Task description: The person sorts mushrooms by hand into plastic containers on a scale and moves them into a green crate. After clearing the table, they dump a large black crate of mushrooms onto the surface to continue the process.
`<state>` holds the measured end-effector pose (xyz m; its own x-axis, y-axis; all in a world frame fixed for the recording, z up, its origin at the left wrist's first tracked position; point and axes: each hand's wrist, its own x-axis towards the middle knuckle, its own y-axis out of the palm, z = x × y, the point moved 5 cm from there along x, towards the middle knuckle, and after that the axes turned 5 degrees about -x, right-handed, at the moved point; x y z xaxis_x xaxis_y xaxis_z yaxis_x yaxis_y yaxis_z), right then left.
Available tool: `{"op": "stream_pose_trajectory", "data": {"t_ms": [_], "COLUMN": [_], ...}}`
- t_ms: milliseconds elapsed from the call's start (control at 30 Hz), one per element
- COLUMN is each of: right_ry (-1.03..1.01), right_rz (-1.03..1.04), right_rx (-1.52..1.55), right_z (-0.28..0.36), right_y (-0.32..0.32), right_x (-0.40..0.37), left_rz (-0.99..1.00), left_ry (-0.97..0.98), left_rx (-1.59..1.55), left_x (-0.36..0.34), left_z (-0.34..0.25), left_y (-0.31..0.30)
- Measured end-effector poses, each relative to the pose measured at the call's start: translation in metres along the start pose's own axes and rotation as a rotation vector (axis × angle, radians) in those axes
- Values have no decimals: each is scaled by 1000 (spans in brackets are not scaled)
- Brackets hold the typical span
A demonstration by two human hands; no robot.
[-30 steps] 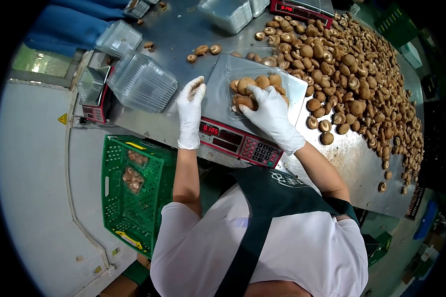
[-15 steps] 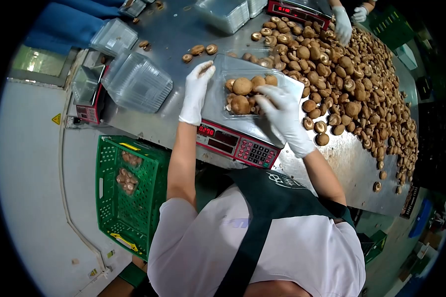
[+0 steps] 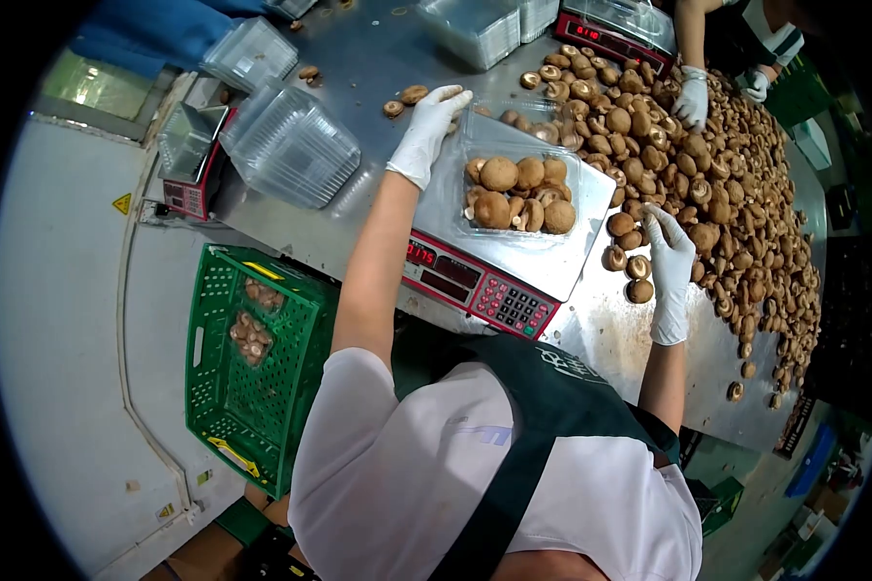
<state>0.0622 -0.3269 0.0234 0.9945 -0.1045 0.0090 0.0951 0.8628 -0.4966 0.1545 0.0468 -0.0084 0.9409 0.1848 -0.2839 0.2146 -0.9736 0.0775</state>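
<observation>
A clear plastic tray (image 3: 475, 221) holding several brown mushrooms (image 3: 499, 174) sits on the metal pan of a red scale (image 3: 480, 287), whose display appears to read 0175. My left hand (image 3: 424, 137), in a white glove, reaches beyond the tray's left side with its fingers stretched out. Two loose mushrooms (image 3: 414, 94) lie beside those fingers; what is under the palm is hidden. Right of the scale, my gloved right hand (image 3: 670, 271) is at the edge of a large mushroom pile (image 3: 712, 208), fingers apart, and I see nothing held.
Stacked clear trays (image 3: 291, 145) stand at the left, near a second scale (image 3: 186, 198). More trays (image 3: 475, 34) are at the back. A green crate (image 3: 203, 329) with packed mushrooms stands below left. Across the table, another person's gloved hand (image 3: 691, 100) touches the pile.
My right hand has moved from over the tray to the pile's edge. My left hand has reached farther from me, and its fingers have extended. The scale reading has dropped.
</observation>
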Motion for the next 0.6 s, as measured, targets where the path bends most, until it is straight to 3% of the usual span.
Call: {"op": "stream_pose_trajectory", "data": {"t_ms": [67, 133, 200, 267, 333, 400, 467, 500, 533, 600], "right_ry": [-32, -64, 36, -5, 42, 72, 152, 164, 175, 253], "right_rz": [22, 41, 85, 61, 127, 231, 380, 447, 516, 530], "right_rx": [22, 65, 94, 191, 236, 194, 32, 78, 123, 296], "right_z": [8, 7, 18, 20, 8, 8, 12, 7, -1, -11], "right_y": [8, 18, 24, 28, 33, 42, 51, 58, 69, 82], "right_x": [-1, 1, -4, -6, -4, -10, -17, -18, -20, -21], "left_rz": [0, -48, -54, 98, 146, 57, 33, 80, 80, 160], "left_ry": [20, 97, 142, 232, 289, 506, 238, 98, 100, -95], "left_rx": [-18, -299, -390, -240, 122, 456, 439, 250, 247, 53], "left_x": [-7, -17, -41, -72, -106, -137, -144, -139, -142, -150], "left_z": [-2, -9, -23, -33, -23, -6, 34, 59, 56, 57], "left_y": [4, 4, -2, -7, -6, -3, -13, -19, -18, -11]}}
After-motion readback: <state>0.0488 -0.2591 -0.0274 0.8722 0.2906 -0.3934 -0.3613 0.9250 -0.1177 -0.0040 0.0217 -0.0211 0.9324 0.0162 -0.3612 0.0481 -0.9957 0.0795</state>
